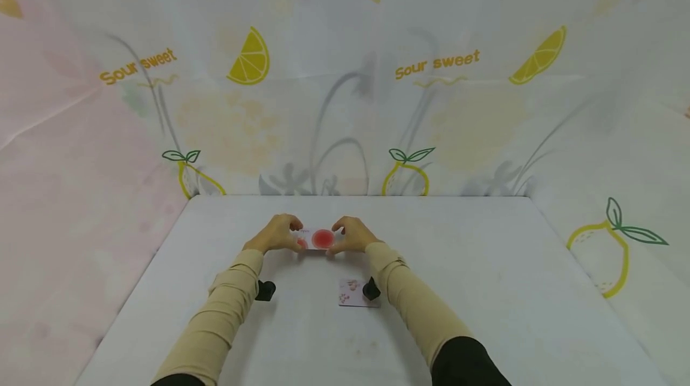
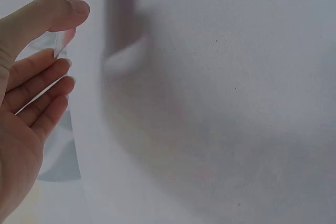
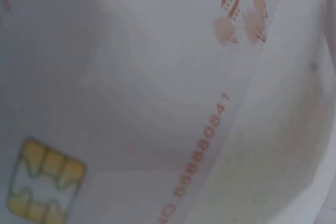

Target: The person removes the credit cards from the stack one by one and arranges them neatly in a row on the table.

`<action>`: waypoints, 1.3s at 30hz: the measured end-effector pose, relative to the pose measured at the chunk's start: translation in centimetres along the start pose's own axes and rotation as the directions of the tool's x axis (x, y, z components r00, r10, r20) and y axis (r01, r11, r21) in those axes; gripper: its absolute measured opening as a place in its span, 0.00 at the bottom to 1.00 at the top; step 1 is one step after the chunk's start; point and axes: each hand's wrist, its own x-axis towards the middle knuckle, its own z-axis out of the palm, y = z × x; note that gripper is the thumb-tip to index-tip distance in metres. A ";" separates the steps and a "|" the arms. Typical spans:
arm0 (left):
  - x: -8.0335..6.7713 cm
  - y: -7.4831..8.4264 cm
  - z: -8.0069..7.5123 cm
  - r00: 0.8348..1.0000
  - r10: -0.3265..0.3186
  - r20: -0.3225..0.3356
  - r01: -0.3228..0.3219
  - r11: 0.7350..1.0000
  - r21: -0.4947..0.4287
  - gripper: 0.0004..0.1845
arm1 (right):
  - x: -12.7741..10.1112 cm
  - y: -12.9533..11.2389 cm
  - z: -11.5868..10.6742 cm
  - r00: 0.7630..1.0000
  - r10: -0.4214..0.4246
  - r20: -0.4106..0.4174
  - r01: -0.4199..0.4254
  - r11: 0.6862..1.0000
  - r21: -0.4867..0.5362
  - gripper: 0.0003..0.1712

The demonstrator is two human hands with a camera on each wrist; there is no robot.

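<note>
On the table, far middle: I hold things up.
Sleeve: clear with a red dot, pinched between both hands.
Left hand: thumb and fingers pinch its edge.
Right hand: pinches the other edge.
Card: flat, nearer me.
Tip: I judge keeping the grip light avoids creasing.

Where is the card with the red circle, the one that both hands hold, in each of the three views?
Head: the held card is at centre, between the left hand and right hand.
Left wrist: its edge at top left, under the thumb.
Right wrist: not clearly seen.
Shared landmark: the white table.
</note>
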 end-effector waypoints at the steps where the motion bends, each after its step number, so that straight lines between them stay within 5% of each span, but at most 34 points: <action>1: 0.0 -0.1 0.1 1.000 -0.001 -0.002 0.001 1.000 0.000 0.25 | 0.1 -0.1 0.1 1.000 0.006 0.002 -0.006 1.000 0.001 0.32; 20: -0.3 -0.9 1.3 0.997 -0.075 0.011 0.075 0.997 0.006 0.26 | 1.0 0.5 1.5 0.998 0.043 0.056 -0.041 0.998 -0.038 0.33; 39: -0.6 -1.3 2.2 0.998 -0.063 -0.024 0.063 0.998 -0.013 0.24 | 1.0 0.4 2.1 0.998 0.048 0.028 -0.045 0.992 -0.120 0.32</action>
